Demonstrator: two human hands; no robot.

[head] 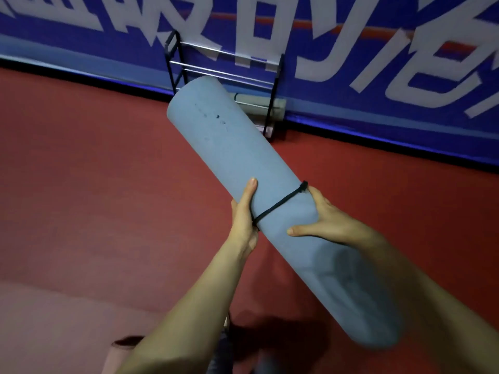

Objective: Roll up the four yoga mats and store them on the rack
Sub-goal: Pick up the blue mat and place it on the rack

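floor (81, 171): red, well below the roll.
blue yoga mat (237, 147): rolled, held aloft, slanted, far end aimed at the rack (271, 109) (likely for sliding in endwise).
rack: black frame, upper rails free.
stored mat (270, 102): pale roll low in the rack.
left hand (244, 214): gripping the roll's side, thumb up.
right hand (326, 220): clasping the opposite side, thumb across.
cord (280, 203): black, tied round to stop unrolling.

Single head-worn wide-angle view, aimed forward and steeply down. The grip of the left hand (243, 217) and right hand (326, 220) on the rolled blue mat (243, 157) lies close to the lens, just below frame centre. Beyond the grip, farther off: rack (270, 112) and wall banner (378, 76). Beneath it: red floor (81, 157).
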